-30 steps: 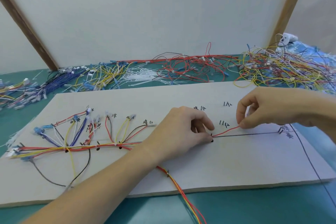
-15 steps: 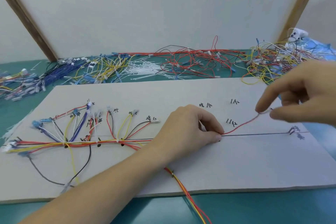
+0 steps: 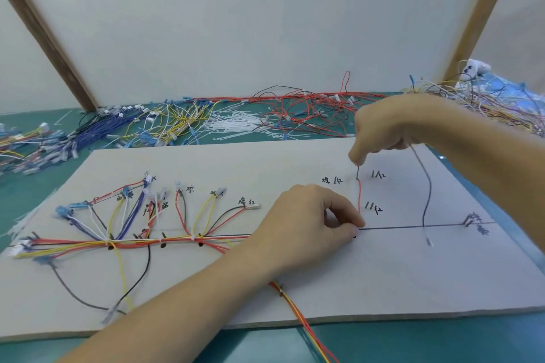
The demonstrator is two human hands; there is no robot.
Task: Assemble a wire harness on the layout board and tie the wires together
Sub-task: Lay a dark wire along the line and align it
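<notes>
Now your left hand [image 3: 312, 221] pinches the red wire [image 3: 359, 197] down at the black line on the board [image 3: 295, 156]. Your right hand [image 3: 392, 130] pinches its upper end, and a grey wire [image 3: 426, 200] hangs from that fist. Keep the red wire tight and lay it toward the mark beside it.

- The layout board [image 3: 295, 162] lay flat before me, pale grey, with a black line drawn along it and handwritten marks beside the branch points.
- The wire harness [image 3: 132, 242] ran along that line on the board's left half: red, yellow, blue, white and black wires bundled, with branches fanning up to small connectors.
- A red wire [image 3: 359, 197] stood nearly upright from the line.
- A grey wire [image 3: 426, 194] hung down to the board.
</notes>
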